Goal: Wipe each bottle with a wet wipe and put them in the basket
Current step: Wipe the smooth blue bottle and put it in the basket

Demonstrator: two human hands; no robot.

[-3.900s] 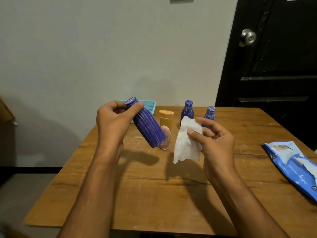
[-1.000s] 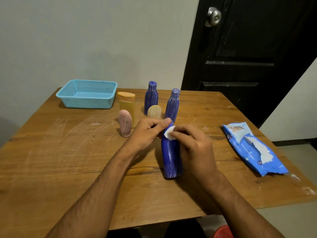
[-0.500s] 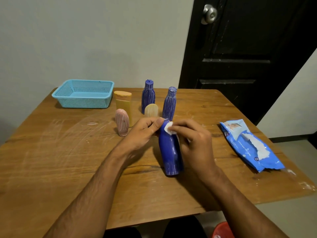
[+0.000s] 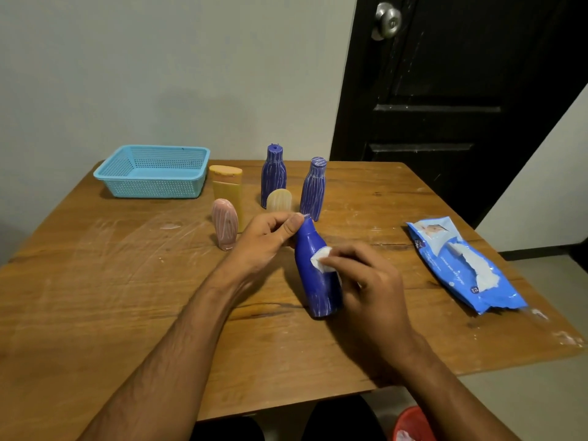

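Wooden table (image 4: pixel 95 313), scuffed, with pale smears across the left part and whitish flecks near the right edge. Grey wall (image 4: pixel 159 74) behind it. Far right: black panelled door (image 4: pixel 445 90) with a round metal knob (image 4: pixel 387 20) at upper left. Right of the door, a pale wall section (image 4: pixel 547 186) over a dark skirting strip. Grey floor (image 4: pixel 525 393) below. Near right, at the bottom edge, part of a red container (image 4: pixel 410 424), cut off; contents unclear.
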